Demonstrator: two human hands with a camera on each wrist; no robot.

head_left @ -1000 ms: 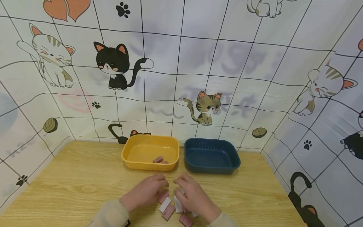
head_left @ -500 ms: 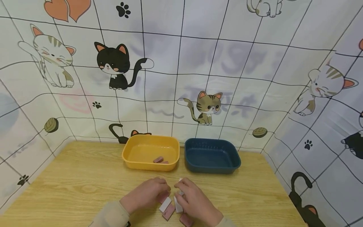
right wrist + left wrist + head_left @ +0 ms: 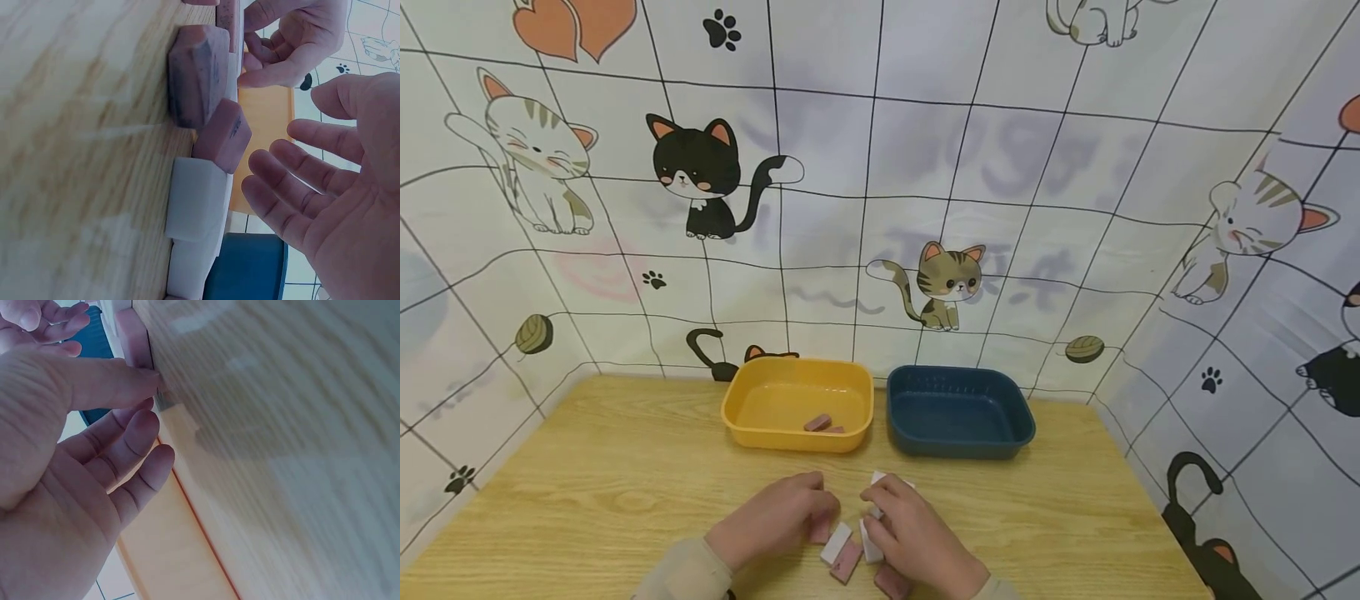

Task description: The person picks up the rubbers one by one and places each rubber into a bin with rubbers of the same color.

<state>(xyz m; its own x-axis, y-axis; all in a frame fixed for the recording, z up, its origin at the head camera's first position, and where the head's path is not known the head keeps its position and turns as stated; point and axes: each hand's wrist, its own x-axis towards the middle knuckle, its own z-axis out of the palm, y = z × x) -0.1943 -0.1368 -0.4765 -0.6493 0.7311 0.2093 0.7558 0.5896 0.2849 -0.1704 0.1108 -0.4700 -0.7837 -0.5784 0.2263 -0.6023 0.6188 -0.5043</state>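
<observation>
My left hand (image 3: 782, 512) is low over the table, left of a small group of blocks. Its thumb and fingers are at a pink block (image 3: 820, 527); in the left wrist view the thumb overlaps one end of that pink block (image 3: 134, 337). My right hand (image 3: 917, 533) hovers over the group's right side, its fingers loosely bent with nothing between them in the right wrist view. Beneath and beside it are white blocks (image 3: 195, 199) and pink blocks (image 3: 222, 134). Between the hands lie a white block (image 3: 836, 543) and another pink block (image 3: 847, 562).
Behind the hands stands a yellow tray (image 3: 797, 439) with a few pink blocks (image 3: 817, 422) inside. A dark blue tray (image 3: 958, 448) is to its right. The wooden table (image 3: 587, 500) backs onto a cat-print curtain (image 3: 820, 217).
My left hand has shifted slightly left, and the pink block at its fingertips has come along, away from the white block. My right hand has stayed nearly in place over the right-side blocks.
</observation>
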